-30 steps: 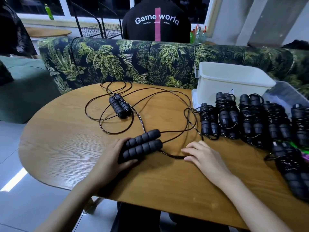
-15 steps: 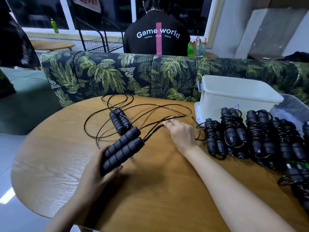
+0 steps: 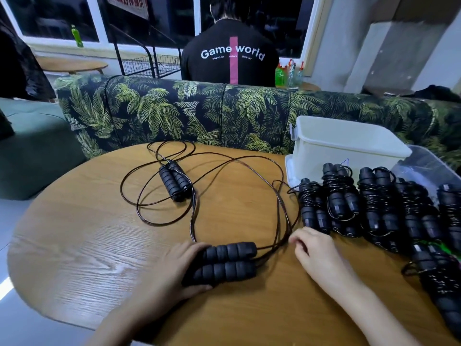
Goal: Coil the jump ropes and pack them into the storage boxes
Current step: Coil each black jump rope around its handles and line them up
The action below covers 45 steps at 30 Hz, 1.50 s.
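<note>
- The left hand (image 3: 174, 270) grips a pair of foam handles (image 3: 225, 262) near the front edge of the wooden table (image 3: 74, 245). Fingers wrap over the far handle and the thumb presses the near one.
- The handles are black, ribbed into thick rings and lie side by side, touching, with their cord ends pointing right.
- Their cord (image 3: 279, 196) is thin, dark and glossy. It runs from the handle ends in several loose strands that loop away across the table towards the far edge.
- The right hand (image 3: 316, 253) rests on the table just right of the handles, its fingers curled and their tips at the gathered strands — whether they pinch the cord I cannot tell.
- A second jump rope (image 3: 174, 181) lies uncoiled further back, its two black handles together amid its own loose loops.
- Coiled jump ropes (image 3: 374, 206) lie in a row on the right — each with its cord wound tightly round its paired handles.
- Behind that row stands a white storage box (image 3: 344, 146), with a clear plastic bin (image 3: 429, 166) beside it at the right edge.
</note>
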Available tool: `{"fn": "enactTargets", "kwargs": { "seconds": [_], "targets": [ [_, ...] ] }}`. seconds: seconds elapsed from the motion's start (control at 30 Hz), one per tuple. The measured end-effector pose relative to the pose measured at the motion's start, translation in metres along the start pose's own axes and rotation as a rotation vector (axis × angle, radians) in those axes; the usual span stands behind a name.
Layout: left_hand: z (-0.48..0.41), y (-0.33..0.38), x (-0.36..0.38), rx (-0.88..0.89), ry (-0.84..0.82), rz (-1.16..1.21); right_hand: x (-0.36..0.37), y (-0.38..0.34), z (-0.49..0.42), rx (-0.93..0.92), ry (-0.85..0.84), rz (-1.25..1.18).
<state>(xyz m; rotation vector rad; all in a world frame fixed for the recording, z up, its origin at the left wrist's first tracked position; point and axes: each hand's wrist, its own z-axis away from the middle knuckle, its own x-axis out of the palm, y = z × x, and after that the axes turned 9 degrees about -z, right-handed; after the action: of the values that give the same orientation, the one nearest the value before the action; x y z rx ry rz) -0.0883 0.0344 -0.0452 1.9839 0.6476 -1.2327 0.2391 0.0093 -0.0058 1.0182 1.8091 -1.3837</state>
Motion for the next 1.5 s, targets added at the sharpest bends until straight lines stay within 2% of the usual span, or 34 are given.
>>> {"fn": "enactTargets", "kwargs": {
  "seconds": [0.07, 0.2, 0.37, 0.5, 0.6, 0.73, 0.87, 0.97, 1.03, 1.1, 1.13, 1.2, 1.27, 1.3, 1.43, 1.5],
  "targets": [
    [-0.004, 0.007, 0.004, 0.008, -0.021, -0.006, 0.001, 0.0, 0.014, -0.073, 0.018, -0.082],
    [-0.012, 0.02, 0.009, 0.024, -0.058, 0.078, 0.002, -0.001, 0.026, -0.214, -0.215, -0.063],
    [-0.015, 0.032, 0.009, 0.089, -0.15, 0.004, 0.0, 0.009, 0.029, -0.307, -0.103, 0.038],
    [-0.026, 0.029, -0.002, 0.05, -0.085, 0.213, 0.005, 0.012, 0.036, -0.297, -0.074, 0.035],
    [-0.04, 0.018, -0.009, -0.013, -0.08, 0.129, 0.007, 0.016, 0.04, -0.282, -0.051, -0.008],
    [-0.054, 0.0, -0.014, 0.003, -0.136, -0.062, 0.004, 0.017, 0.041, -0.387, -0.04, -0.029],
    [-0.068, -0.007, -0.022, -0.035, -0.086, -0.201, 0.0, 0.021, 0.045, -0.456, -0.096, -0.008],
    [-0.085, -0.003, -0.025, -0.054, -0.187, -0.218, -0.003, 0.025, 0.047, -0.318, -0.109, -0.117],
    [-0.101, 0.009, -0.025, -0.039, -0.226, -0.139, -0.011, 0.022, 0.038, -0.126, 0.023, -0.167],
    [-0.118, 0.023, -0.022, -0.015, -0.216, -0.08, -0.026, 0.016, 0.022, 0.115, 0.148, -0.08],
    [-0.126, 0.031, -0.019, 0.001, -0.213, -0.065, -0.032, 0.012, 0.013, 0.247, 0.135, -0.007],
    [-0.141, 0.047, -0.013, 0.047, -0.21, -0.028, -0.033, 0.002, 0.0, 0.419, -0.037, 0.163],
    [-0.156, 0.061, -0.007, 0.103, -0.232, -0.005, -0.023, -0.008, -0.009, 0.465, -0.17, 0.174],
    [-0.163, 0.067, -0.004, 0.128, -0.245, -0.011, -0.018, -0.011, -0.012, 0.479, -0.182, 0.118],
    [-0.19, 0.078, 0.006, 0.213, -0.288, -0.044, -0.012, -0.007, -0.022, 0.436, -0.062, -0.089],
    [-0.2, 0.081, 0.011, 0.282, -0.306, -0.044, -0.012, -0.006, -0.023, 0.365, 0.024, -0.298]
  ]
}}
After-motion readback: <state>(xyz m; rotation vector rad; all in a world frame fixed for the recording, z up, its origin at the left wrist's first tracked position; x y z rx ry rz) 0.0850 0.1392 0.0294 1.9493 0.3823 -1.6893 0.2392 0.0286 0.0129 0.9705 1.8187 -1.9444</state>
